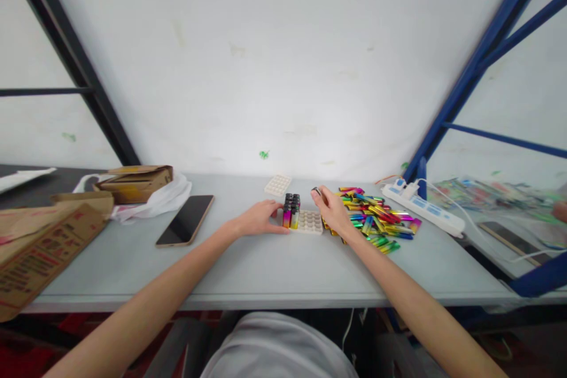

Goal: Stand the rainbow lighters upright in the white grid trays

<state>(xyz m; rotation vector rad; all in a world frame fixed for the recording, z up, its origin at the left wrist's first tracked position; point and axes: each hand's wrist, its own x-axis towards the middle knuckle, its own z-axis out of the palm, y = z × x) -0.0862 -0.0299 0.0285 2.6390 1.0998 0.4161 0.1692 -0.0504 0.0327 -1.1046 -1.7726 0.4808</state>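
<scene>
A pale tray with rows of round pockets (310, 222) lies on the grey table. Several shiny coloured lighters with black tops (291, 212) stand upright in its left part. My left hand (261, 218) is at the tray's left end, thumb and fingers apart around the standing lighters. Just above the right end of the tray, my right hand (333, 210) is closed on a lighter (316, 191), whose dark top shows at the fingertips; the rest is hidden. Beside it on the right lies a loose pile of metallic lighters (385, 217).
Another pale tray (278, 185) lies near the wall. On the left are a phone (186, 221), a white bag (166, 196) and cardboard boxes (48, 242). A power strip (423, 208) lies at right; a person's hand (560, 211) shows at the far right edge.
</scene>
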